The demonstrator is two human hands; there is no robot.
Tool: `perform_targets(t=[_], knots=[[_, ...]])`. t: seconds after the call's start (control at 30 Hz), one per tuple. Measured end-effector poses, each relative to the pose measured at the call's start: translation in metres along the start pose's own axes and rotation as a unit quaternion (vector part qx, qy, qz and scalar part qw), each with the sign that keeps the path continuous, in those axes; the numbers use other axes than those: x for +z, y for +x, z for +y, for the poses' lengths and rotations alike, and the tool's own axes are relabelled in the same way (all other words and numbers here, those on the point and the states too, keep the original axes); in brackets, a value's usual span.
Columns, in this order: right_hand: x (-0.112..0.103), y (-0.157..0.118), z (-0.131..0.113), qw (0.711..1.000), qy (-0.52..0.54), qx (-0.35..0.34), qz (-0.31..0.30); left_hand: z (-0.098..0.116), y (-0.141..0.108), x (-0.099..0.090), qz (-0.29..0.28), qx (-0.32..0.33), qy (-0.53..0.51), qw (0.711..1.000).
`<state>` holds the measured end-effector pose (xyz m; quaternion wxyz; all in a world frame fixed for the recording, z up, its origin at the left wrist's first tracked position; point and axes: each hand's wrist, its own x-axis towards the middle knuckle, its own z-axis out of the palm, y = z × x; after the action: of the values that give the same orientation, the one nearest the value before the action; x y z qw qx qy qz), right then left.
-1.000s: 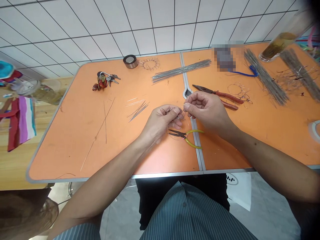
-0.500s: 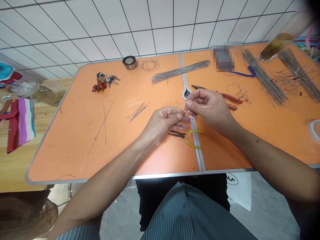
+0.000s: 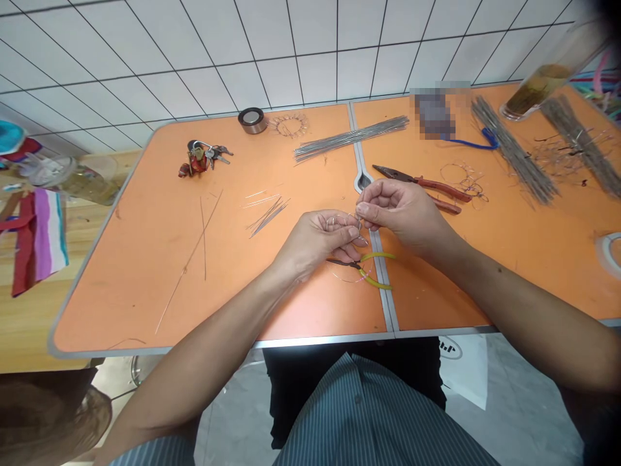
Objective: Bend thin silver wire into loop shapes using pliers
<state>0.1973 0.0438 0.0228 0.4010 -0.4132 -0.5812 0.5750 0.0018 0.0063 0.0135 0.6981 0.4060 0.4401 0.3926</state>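
Thin silvery wire [image 3: 334, 222] bent into small loops runs across the fingers of my left hand [image 3: 323, 241], whose thumb presses it against the forefinger. My right hand [image 3: 395, 210] pinches the wire at its right end, thumb and forefinger together; the two hands nearly touch. A fine curve of wire hangs beneath my left hand. Just below lie small yellow-handled pliers [image 3: 373, 272], their jaws partly under my left fingers. Beyond my right hand rest long-nosed pliers with red handles [image 3: 446, 189], partly hidden by that hand.
Short cut wires [image 3: 269, 217] and two longer ones [image 3: 187, 266] lie to the left. Farther back are keys [image 3: 208, 155], a tape roll [image 3: 252, 121], a wire ring [image 3: 290, 125] and a wire bundle [image 3: 352, 137]. More bundles [image 3: 514, 149] and a glass [image 3: 533, 90] stand right.
My right hand has shifted slightly down and left, closer to my left hand. My left fingers have curled in a little, and the hanging wire curve has dropped lower.
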Motion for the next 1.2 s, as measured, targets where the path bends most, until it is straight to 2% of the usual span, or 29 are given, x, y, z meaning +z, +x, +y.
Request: perform_targets(t=[0.1, 0.17, 0.2, 0.23, 0.3, 0.37, 0.43, 0.5, 0.63, 0.83, 0.9, 0.97, 1.2], knots=[[-0.003, 0.000, 0.002, 0.999, -0.043, -0.011, -0.006, 0.000, 0.000, 0.000, 0.006, 0.003, 0.007, 1.000], [-0.007, -0.001, 0.001, 0.988, -0.132, -0.074, 0.027, 0.001, -0.001, 0.000, 0.015, 0.003, 0.013, 1.000], [-0.010, -0.001, 0.000, 0.971, -0.196, -0.129, 0.051, 0.001, -0.001, 0.000, 0.020, 0.001, 0.017, 1.000], [-0.013, -0.002, -0.002, 0.941, -0.267, -0.192, 0.072, 0.002, -0.001, 0.000, 0.024, -0.001, 0.020, 1.000], [-0.019, -0.003, -0.005, 0.859, -0.403, -0.307, 0.079, 0.002, -0.001, -0.001, 0.030, 0.001, 0.028, 0.999], [-0.023, -0.005, -0.006, 0.778, -0.500, -0.376, 0.050, 0.003, -0.001, -0.002, 0.030, 0.005, 0.039, 0.999], [-0.025, -0.005, -0.005, 0.726, -0.551, -0.410, 0.023, 0.003, -0.001, -0.003, 0.026, 0.009, 0.049, 0.998], [-0.026, -0.004, -0.002, 0.700, -0.573, -0.426, 0.004, 0.004, -0.001, -0.004, 0.018, 0.011, 0.055, 0.998], [-0.029, 0.000, 0.003, 0.667, -0.591, -0.454, -0.018, 0.003, 0.000, -0.005, 0.003, 0.007, 0.061, 0.998], [-0.031, 0.001, -0.001, 0.595, -0.632, -0.496, -0.020, 0.000, 0.000, -0.004, 0.010, -0.006, 0.057, 0.998], [-0.031, 0.000, -0.001, 0.583, -0.642, -0.498, -0.012, 0.000, 0.000, -0.004, 0.013, -0.004, 0.055, 0.998], [-0.030, -0.001, 0.002, 0.590, -0.643, -0.488, -0.003, 0.001, -0.001, -0.003, 0.017, -0.001, 0.051, 0.999], [-0.027, -0.003, 0.007, 0.670, -0.625, -0.401, 0.006, 0.000, -0.001, 0.000, 0.027, 0.016, 0.040, 0.999]])
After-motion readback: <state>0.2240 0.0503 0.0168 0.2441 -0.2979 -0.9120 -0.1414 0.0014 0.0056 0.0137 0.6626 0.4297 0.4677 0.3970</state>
